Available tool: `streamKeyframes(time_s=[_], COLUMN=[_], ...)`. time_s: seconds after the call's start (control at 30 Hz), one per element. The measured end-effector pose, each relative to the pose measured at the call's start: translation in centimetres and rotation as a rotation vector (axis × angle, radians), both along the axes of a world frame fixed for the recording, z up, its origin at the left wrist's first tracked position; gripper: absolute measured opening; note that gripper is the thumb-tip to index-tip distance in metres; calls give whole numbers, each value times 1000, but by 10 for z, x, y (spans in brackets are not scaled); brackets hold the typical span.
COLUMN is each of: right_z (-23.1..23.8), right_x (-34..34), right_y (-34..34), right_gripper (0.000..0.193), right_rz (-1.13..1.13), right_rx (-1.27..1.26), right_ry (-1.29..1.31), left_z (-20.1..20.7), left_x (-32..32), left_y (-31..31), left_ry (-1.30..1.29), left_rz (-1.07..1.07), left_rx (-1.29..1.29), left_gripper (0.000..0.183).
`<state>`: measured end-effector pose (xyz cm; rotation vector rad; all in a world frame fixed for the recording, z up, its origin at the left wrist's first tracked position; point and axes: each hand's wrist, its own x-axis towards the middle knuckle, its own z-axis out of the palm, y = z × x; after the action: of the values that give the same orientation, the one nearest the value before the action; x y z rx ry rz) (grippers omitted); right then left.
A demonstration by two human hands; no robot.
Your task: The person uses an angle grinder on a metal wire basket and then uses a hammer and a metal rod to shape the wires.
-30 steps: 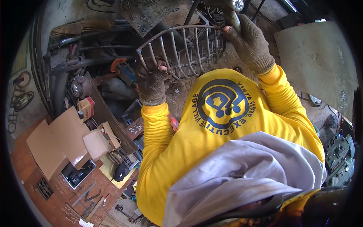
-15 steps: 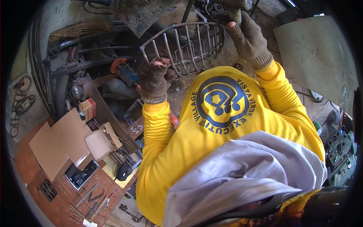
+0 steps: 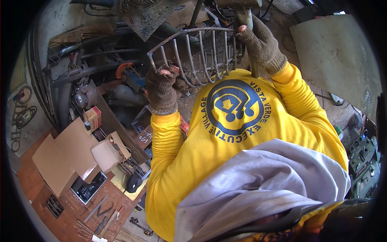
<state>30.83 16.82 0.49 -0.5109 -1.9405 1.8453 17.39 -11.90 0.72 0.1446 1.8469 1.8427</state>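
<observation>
My left hand [image 3: 163, 88], in a brown knit glove with bare fingertips, is closed on the left end of a curved metal rack [image 3: 202, 52] of welded bars. The rack is held up tilted in front of my chest. My right hand [image 3: 260, 48], gloved the same way, is wrapped around the handle of a hammer [image 3: 244, 17]. The hammer's thick head is at the top edge of the view, and its handle hangs below my hand. The handle passes close to the rack's right end; whether they touch I cannot tell.
A brown workbench [image 3: 74, 207] at lower left bears cardboard [image 3: 66, 155], pliers [image 3: 105, 209] and hand tools. Metal bars and machine parts [image 3: 86, 94] crowd the left side. A large flat sheet [image 3: 336, 60] lies at right, above a green machine [image 3: 363, 165].
The rack has tilted a little and its right end has come lower, toward my chest. My right hand has shifted slightly left and up, and the hammer's handle now shows below it.
</observation>
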Motion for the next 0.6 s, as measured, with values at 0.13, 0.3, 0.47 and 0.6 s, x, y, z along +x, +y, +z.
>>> streamKeyframes(time_s=[0.13,0.3,0.47,0.6], right_z=[5,-7,-4,-16], right_x=[-6,-16,-17,-19], right_y=[-1,3,4,10], right_gripper=[51,54,58,60], right_rz=[-23,-53,-42,-29], right_rx=[18,26,9,63], right_ry=[-83,-176,-240,-257], left_z=[2,30,54,54], left_x=[-10,-1,13,19], left_y=[-5,24,52,56], left_ry=[1591,1416,-46,-119], left_rz=[-305,-364,-17,32], left_rx=[-496,-451,-71,6], left_gripper=[62,55,20,28])
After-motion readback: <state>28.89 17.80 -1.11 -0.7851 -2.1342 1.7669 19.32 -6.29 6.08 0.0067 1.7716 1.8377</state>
